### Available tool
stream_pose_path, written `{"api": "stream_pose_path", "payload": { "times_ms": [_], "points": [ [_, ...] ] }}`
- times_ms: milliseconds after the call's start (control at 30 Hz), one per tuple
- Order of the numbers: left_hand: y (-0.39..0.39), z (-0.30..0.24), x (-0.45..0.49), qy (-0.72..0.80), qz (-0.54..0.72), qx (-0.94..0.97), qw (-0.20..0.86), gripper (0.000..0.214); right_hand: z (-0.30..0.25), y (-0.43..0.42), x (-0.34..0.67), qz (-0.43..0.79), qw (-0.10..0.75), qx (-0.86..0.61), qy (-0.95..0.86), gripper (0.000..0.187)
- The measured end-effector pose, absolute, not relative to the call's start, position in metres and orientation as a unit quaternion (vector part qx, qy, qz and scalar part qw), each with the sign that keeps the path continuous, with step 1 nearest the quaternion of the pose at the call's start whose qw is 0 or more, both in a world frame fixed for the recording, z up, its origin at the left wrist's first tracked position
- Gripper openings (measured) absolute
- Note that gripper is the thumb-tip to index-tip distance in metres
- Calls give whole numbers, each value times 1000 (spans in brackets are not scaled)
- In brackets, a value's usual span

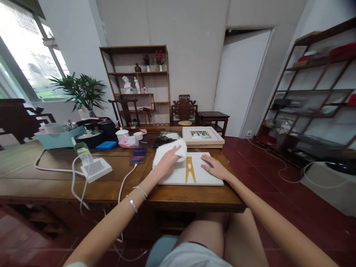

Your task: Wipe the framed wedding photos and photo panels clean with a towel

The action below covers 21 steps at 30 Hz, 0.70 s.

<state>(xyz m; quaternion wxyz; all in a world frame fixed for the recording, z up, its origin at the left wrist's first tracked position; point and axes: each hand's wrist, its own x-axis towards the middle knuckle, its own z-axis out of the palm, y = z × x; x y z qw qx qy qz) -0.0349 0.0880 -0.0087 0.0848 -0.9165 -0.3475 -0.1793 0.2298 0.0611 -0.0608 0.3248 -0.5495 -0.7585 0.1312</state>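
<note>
White walls [194, 55] and a red tiled floor [264, 178] are shown; daylight is admitted through a window [25, 55]; wooden shelving [137, 74] is set against the walls.

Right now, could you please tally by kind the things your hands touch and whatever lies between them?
Cloth: 1, under the left hand
White board: 1, under the right hand
Yellow A-shaped piece: 1, on the board
Total: 3

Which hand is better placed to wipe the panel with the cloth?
Left. The left hand lies on the white cloth atop the white panel; the right hand rests flat on the panel, off the cloth, likely steadying it.
</note>
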Motion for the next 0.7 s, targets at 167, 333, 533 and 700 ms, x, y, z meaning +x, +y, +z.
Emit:
{"api": "stream_pose_path", "payload": {
  "times_ms": [167,333,533,700],
  "points": [
    [86,-25,-24,-358,-128,-922,68,29,-60,61,230,122,315,-549,-765,48],
    [84,-18,-24,-353,-118,-926,64,32,-59,62,230,120,308,-553,-765,48],
    [45,-2,-26,-342,-74,-936,34,28,-61,64,228,108,349,-564,-741,38],
    [-25,2,-39,-335,-60,-940,24,24,-61,64,228,121,366,-561,-733,37]
  ]
}}
